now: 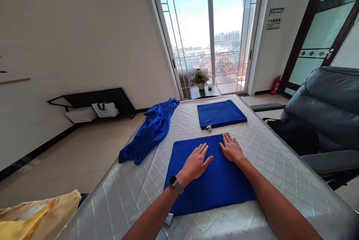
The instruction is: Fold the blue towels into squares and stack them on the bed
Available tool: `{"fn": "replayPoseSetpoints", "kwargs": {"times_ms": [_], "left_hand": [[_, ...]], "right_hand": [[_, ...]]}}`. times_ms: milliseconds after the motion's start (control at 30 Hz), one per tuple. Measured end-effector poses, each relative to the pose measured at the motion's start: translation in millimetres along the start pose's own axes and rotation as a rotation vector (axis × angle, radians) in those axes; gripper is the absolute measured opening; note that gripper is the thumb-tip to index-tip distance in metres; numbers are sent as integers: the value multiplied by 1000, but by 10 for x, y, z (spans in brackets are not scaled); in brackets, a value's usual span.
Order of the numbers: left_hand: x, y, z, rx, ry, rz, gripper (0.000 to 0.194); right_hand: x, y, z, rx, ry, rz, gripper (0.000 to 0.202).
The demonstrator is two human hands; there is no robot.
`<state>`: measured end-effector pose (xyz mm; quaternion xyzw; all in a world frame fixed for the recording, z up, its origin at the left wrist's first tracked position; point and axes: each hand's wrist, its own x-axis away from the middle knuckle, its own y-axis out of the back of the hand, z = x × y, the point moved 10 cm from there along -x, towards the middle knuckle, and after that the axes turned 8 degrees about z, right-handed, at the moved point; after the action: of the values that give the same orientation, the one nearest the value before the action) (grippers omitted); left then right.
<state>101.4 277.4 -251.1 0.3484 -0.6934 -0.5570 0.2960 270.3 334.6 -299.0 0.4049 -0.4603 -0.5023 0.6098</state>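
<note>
A blue towel (pixel 215 184) lies spread flat in front of me, with a white tag at its near left corner. My left hand (pixel 195 162) rests palm down on its upper left part, fingers stretched out and thumb apart; a watch is on that wrist. At the towel's far right edge, my right hand (pixel 231 148) lies flat with its fingers extended. Beyond it sits a folded blue towel (pixel 221 113) with a white tag at its front edge. A crumpled blue cloth (pixel 153 129) drapes along the left edge of the quilted silver surface (pixel 134 187).
A grey armchair (pixel 328 109) stands close on the right. Yellow fabric (pixel 39 214) shows at the lower left. A black rack (pixel 98 98) with bags is against the left wall. Past the far edge, a small table (pixel 193 92) bears a potted plant (pixel 200 77).
</note>
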Motion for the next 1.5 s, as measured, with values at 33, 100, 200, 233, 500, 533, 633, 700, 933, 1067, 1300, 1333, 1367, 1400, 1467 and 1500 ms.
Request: {"fn": "replayPoseSetpoints", "kwargs": {"times_ms": [33, 100, 200, 233, 500, 533, 633, 700, 933, 1067, 1300, 1333, 1367, 1400, 1467, 1500], "left_hand": [[-179, -23, -116, 7, -2, 5, 70], [-496, -52, -289, -9, 1, -29, 69], [-781, -151, -324, -33, 48, -40, 67], [-811, -189, -273, -32, 72, -30, 67], [-110, -97, 992, -65, 329, -25, 82], [18, -69, 1190, -70, 378, -24, 84], [285, -13, 1570, -72, 456, -35, 89], [347, -9, 1648, -75, 462, -44, 90], [340, -26, 1620, -71, 496, -51, 85], [360, 11, 1599, -66, 503, -53, 84], [340, -1, 1612, -90, 489, -79, 81], [336, -3, 1616, -93, 487, -87, 80], [335, -3, 1618, -95, 486, -93, 79], [338, 7, 1615, -95, 484, -101, 77], [362, 73, 1593, -104, 484, -133, 75], [385, 141, 1569, -118, 486, -170, 72]], "right_hand": [[-1, -6, -3, 5, 2, -3, 71], [-5, -18, -3, 19, 11, -5, 70], [-7, -30, 4, 35, 23, -3, 68], [-6, -28, 5, 34, 23, -4, 69], [-5, -15, -6, 0, 7, -3, 72], [-5, -14, -7, 0, 6, -2, 72], [-1, -8, -8, -5, 3, -2, 71], [4, -12, -9, -6, 2, 1, 71], [-10, -28, -23, -1, -4, -4, 72], [8, 7, -4, 12, -13, 7, 71], [313, 24, 91, 83, 18, 5, 71], [366, -5, 103, 76, 28, 14, 72], [412, -35, 109, 65, 33, 22, 73], [451, -63, 111, 54, 33, 28, 74], [501, -95, 106, 41, 25, 26, 75], [513, -100, 104, 37, 21, 20, 75]]}}
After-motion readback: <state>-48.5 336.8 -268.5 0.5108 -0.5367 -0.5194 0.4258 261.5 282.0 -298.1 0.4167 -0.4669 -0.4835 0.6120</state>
